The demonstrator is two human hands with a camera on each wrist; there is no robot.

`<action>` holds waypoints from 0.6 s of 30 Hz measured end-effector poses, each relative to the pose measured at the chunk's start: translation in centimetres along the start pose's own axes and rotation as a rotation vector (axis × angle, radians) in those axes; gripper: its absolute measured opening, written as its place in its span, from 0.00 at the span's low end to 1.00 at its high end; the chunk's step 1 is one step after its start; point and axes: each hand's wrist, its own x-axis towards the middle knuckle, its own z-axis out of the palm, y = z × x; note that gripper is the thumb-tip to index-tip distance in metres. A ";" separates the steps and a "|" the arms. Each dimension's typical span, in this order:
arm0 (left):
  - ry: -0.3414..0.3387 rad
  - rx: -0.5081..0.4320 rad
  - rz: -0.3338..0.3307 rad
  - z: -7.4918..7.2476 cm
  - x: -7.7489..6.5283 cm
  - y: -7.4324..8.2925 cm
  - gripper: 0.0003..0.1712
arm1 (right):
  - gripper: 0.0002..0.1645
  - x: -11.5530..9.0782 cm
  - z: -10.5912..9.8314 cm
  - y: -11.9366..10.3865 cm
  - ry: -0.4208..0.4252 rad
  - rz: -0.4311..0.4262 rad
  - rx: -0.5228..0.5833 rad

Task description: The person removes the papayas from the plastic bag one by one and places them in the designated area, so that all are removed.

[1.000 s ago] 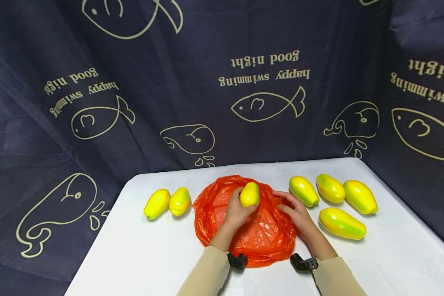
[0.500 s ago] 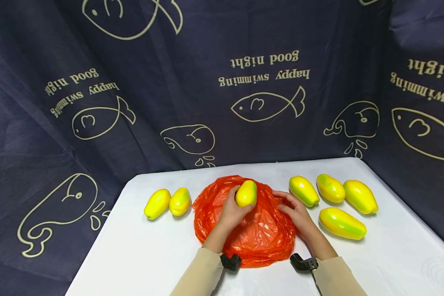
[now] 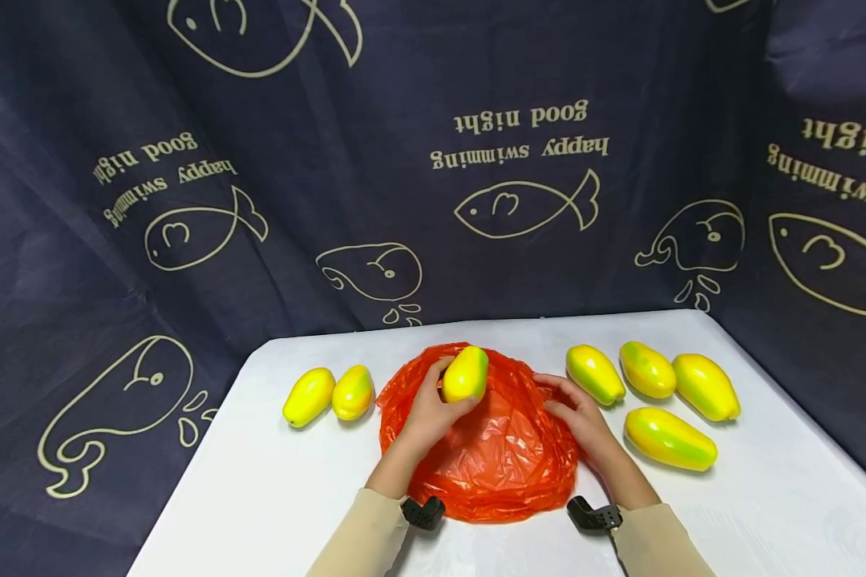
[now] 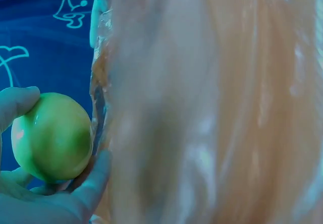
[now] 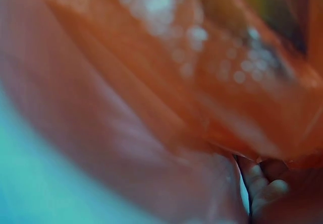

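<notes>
My left hand (image 3: 427,413) grips a yellow papaya (image 3: 466,374) with a green patch, raised above the left part of a red plastic bag (image 3: 501,457). In the left wrist view thumb and fingers curl round the papaya (image 4: 53,135), beside the bag's blurred film (image 4: 202,108). On the bag's right side, my right hand (image 3: 576,413) holds the rim between thumb and fingers. The right wrist view is mostly filled by the bag (image 5: 151,93), and only a few fingertips (image 5: 270,191) show at lower right. The bag spreads open on the table.
Two papayas (image 3: 309,397) (image 3: 353,393) lie left of the bag on the white table (image 3: 274,497). Several more, including a near one (image 3: 669,438), lie to its right. A dark blue curtain (image 3: 375,176) with fish drawings hangs behind the table.
My left hand has moved left and slightly up with the papaya, from over the bag's middle toward its left side. The right hand keeps its place on the rim.
</notes>
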 end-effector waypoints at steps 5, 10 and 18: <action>-0.013 0.004 -0.007 -1.3 -0.4 0.1 0.46 | 0.27 0.0 0.0 -0.1 0.006 -0.010 0.000; 0.016 0.041 0.011 -2.9 -0.9 -0.1 0.47 | 0.27 -0.1 0.1 -0.1 -0.003 -0.011 0.010; 0.053 0.056 0.007 -5.0 -1.8 -0.4 0.46 | 0.26 0.0 0.0 0.2 0.005 -0.033 -0.023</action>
